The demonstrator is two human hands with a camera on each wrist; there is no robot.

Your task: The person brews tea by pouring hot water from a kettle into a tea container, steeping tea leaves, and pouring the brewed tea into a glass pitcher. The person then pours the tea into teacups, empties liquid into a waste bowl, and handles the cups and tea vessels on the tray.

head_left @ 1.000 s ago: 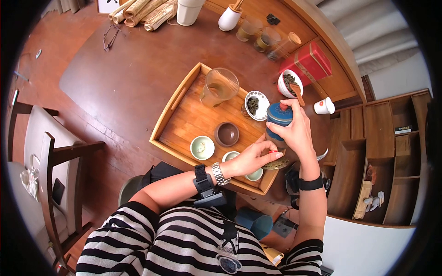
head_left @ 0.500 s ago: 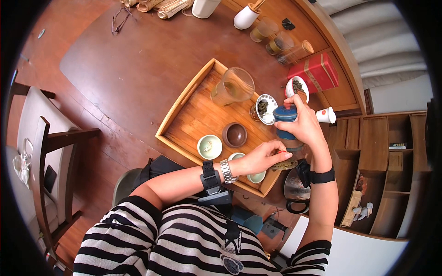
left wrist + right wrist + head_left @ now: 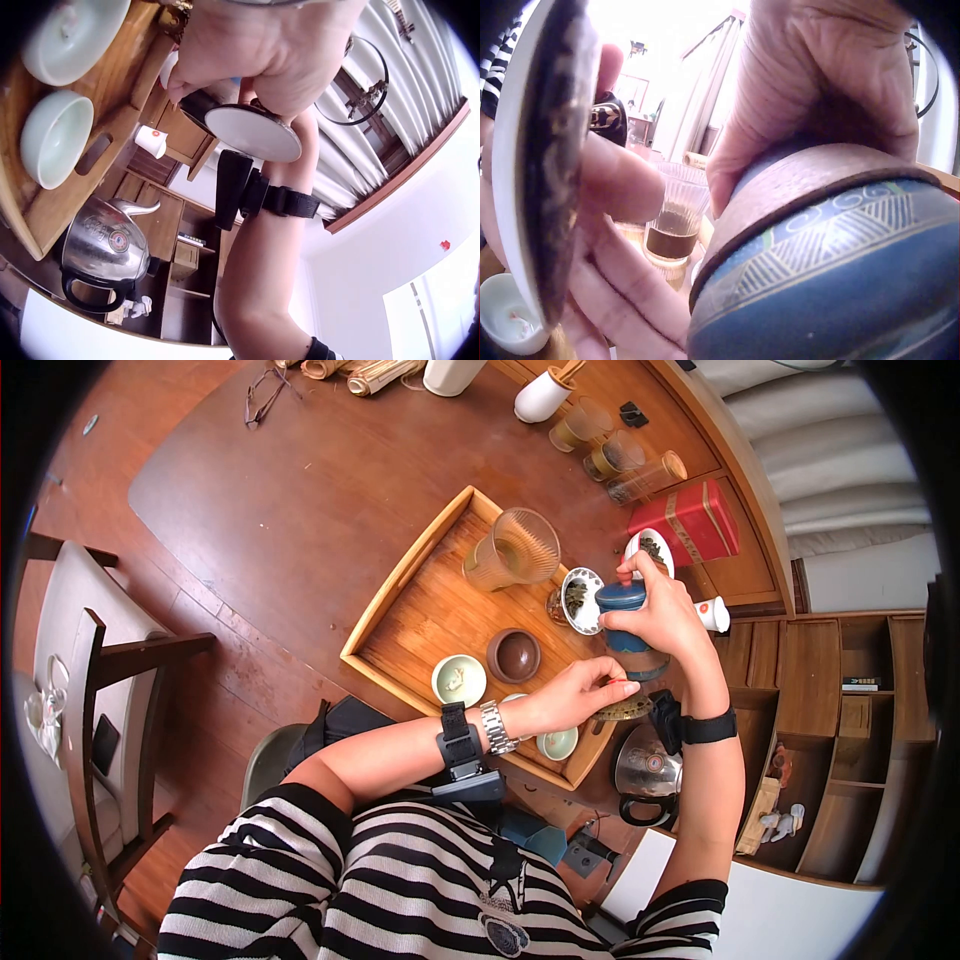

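My right hand (image 3: 668, 618) grips a blue patterned jar (image 3: 622, 598) from above, near the right end of the wooden tray. A pale ring and white line patterns show on the jar (image 3: 832, 285) in the right wrist view. Nearer the body, my left hand (image 3: 568, 698) pinches the knob of a dark patterned lid (image 3: 626, 707), held apart from the jar. Its white underside shows on the lid (image 3: 251, 133) in the left wrist view. A white patterned dish (image 3: 582, 600) with dark tea leaves is just left of the jar.
On the wooden tray (image 3: 420, 615) stand a ribbed glass pitcher (image 3: 510, 550), a brown cup (image 3: 514, 656) and pale green cups (image 3: 459, 680). A metal kettle (image 3: 645, 762) is near the right forearm. Behind the jar are a red box (image 3: 690, 523) and a white paper cup (image 3: 713, 614).
The head view has shifted, so the tray appears farther right and more of the kettle shows. The jar now shows more of its lower side. Both hands keep their holds.
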